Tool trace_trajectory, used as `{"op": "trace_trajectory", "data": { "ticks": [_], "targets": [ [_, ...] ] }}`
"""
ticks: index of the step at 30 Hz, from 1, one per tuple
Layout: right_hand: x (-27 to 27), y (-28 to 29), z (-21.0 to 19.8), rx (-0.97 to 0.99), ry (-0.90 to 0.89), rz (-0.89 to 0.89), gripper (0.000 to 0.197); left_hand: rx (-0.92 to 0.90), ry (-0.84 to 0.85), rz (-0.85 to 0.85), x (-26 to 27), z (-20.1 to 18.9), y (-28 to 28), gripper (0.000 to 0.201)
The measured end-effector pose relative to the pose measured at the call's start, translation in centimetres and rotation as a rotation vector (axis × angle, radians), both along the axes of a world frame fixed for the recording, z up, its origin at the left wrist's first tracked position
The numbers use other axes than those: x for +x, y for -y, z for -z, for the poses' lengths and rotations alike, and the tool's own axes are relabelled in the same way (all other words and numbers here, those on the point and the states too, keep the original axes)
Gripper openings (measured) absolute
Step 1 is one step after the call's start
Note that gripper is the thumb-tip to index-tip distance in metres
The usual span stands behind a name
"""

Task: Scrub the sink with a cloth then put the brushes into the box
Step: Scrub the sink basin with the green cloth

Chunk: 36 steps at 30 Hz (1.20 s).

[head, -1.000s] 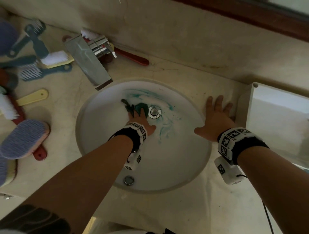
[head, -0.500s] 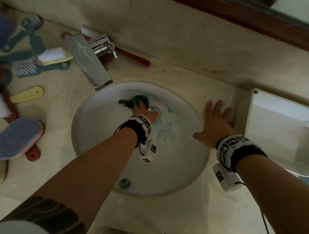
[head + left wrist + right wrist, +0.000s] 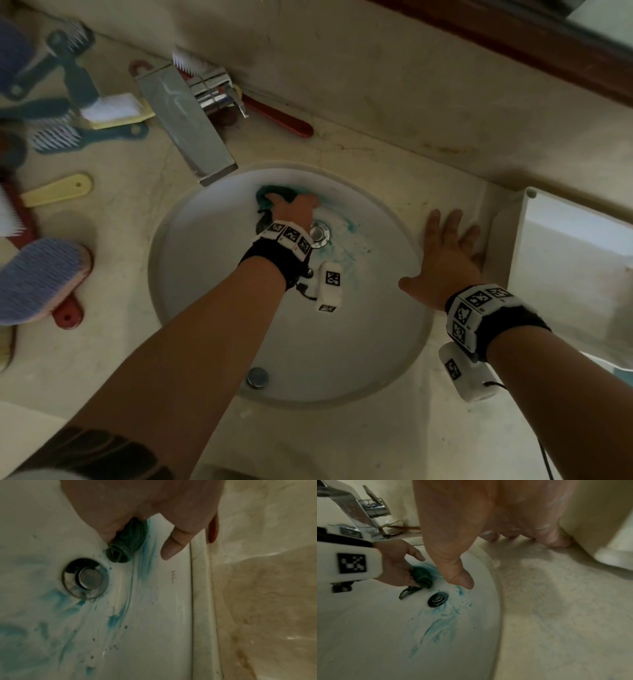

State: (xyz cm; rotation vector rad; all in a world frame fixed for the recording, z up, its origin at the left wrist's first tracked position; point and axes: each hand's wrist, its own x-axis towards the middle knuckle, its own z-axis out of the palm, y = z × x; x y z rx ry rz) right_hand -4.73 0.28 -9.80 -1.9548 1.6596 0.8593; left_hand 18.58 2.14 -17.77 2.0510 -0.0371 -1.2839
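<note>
The round white sink point(image 3: 205, 342) has teal smears around its metal drain point(image 3: 320, 233). My left hand point(image 3: 294, 209) is at the basin's back wall, just beyond the drain, fingers curled round a bunched teal cloth point(image 3: 269, 193) and pressing it on the porcelain. From the left wrist the cloth point(image 3: 126, 540) pokes out under the palm, near the drain point(image 3: 85, 578). My right hand point(image 3: 445, 253) lies flat and open on the counter between sink and white box point(image 3: 565, 274). Several brushes lie on the counter to the left, among them a blue-bristled oval brush point(image 3: 37, 281) and a teal one point(image 3: 85, 137).
A chrome faucet point(image 3: 185, 126) juts over the basin's back left rim, with a red-handled brush point(image 3: 277, 116) behind it. A yellow brush handle point(image 3: 58, 192) lies left of the sink. The wall runs close behind the counter.
My left hand has slid the cloth from beside the drain up to the back wall of the basin, leaving teal streaks. The right hand stays flat on the counter.
</note>
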Motion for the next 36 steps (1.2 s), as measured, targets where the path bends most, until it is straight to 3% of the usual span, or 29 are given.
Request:
{"op": "trace_trajectory", "data": {
  "ticks": [5,12,19,22,24,27,32,36],
  "targets": [
    [0.1,0.0,0.0,0.001,0.004,0.001,0.128,-0.054,0.023,-0.196,2.8,-0.7,-1.3,0.086],
    [0.1,-0.1,-0.1,-0.009,-0.001,-0.003,0.128,-0.063,-0.026,0.028,-0.5,-2.7,0.0,0.09],
    [0.1,-0.1,-0.2,0.006,0.002,-0.006,0.128,-0.113,-0.003,-0.038,1.2,-2.2,-1.3,0.091],
    [0.3,0.0,-0.3,0.017,-0.005,-0.007,0.129,-0.079,0.05,0.07,0.3,-2.5,-1.0,0.082],
    [0.3,0.0,-0.4,0.026,-0.004,-0.003,0.129,-0.061,-0.008,0.103,-0.7,-2.8,-0.3,0.082],
    [0.3,0.1,-0.6,0.038,-0.004,0.002,0.13,-0.077,-0.066,0.075,-1.3,-2.8,0.0,0.08],
    [0.3,0.2,-0.6,0.04,-0.004,0.001,0.131,-0.148,0.007,-0.025,0.2,-2.0,-1.0,0.076],
    [0.2,0.1,-0.3,0.026,-0.008,0.0,0.132,-0.108,-0.049,0.077,-1.0,-2.5,0.3,0.08]
  ]
}}
